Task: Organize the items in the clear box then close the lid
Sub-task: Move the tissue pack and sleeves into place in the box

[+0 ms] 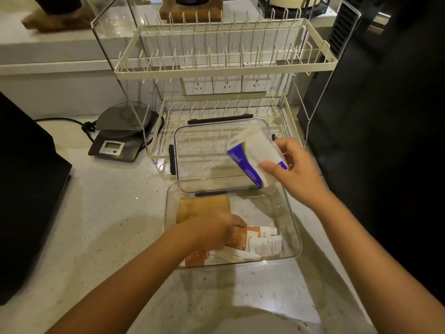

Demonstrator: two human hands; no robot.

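Observation:
The clear box (292, 227) stands open on the counter in front of me. Its clear lid (192, 145), with black latches, leans behind it against the lower rack tier. Inside the box lie a tan packet (202, 204) at the back left and orange-and-white sachets (255, 239) at the front. My left hand (216, 227) reaches into the box, fingers curled on the orange sachets. My right hand (296, 169) holds a white and purple tissue pack (252, 153), tilted, above the box's back right corner.
A cream two-tier dish rack (224, 66) stands just behind the box. A black kitchen scale (120, 138) with its cord sits at the left. Dark appliances flank both sides: one at the left edge (26, 189), one at the right (375, 116).

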